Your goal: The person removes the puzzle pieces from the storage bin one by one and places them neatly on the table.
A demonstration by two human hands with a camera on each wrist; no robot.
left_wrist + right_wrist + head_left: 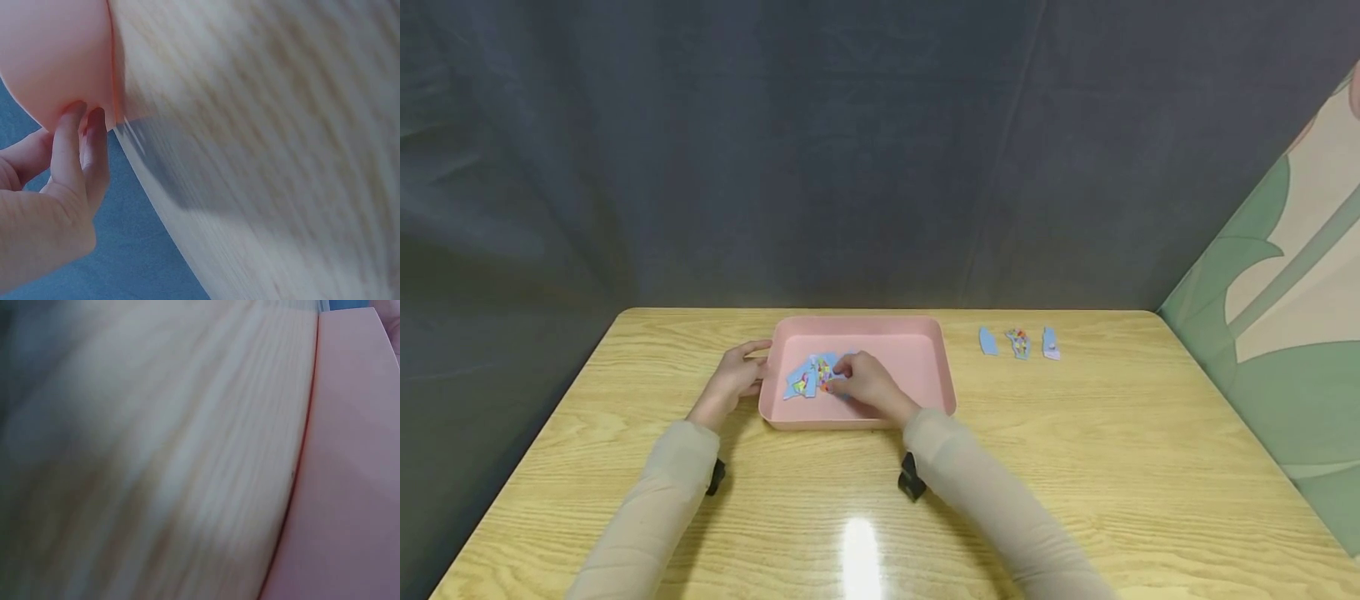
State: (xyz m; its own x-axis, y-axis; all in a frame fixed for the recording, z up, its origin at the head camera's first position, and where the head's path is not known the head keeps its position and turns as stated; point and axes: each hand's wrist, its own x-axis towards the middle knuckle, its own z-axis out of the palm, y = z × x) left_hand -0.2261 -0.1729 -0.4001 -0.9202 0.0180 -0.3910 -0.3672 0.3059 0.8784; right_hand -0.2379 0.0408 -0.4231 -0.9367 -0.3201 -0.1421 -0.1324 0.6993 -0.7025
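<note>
A pink tray [880, 423] lies on the table with several blue, patterned puzzle pieces [800, 384] in its left half. At the tray's left side, my left hand [734, 379] touches the outer wall; the left wrist view has its fingertips against the pink wall [53, 56], the hand [62, 181] bent loosely. My right hand [868, 383] reaches in over the front rim, its thumb and forefinger apart at the pieces. It partly covers some of them. Only the tray's outer wall [350, 456] and the table show clearly in the right wrist view.
Right of the tray, three separate pieces stand in a row near the table's back edge: a plain blue one [988, 342], a multicoloured one [1019, 343] and a blue-and-lilac one [1050, 343]. Behind the wooden table [1075, 467] hangs a dark curtain [850, 167].
</note>
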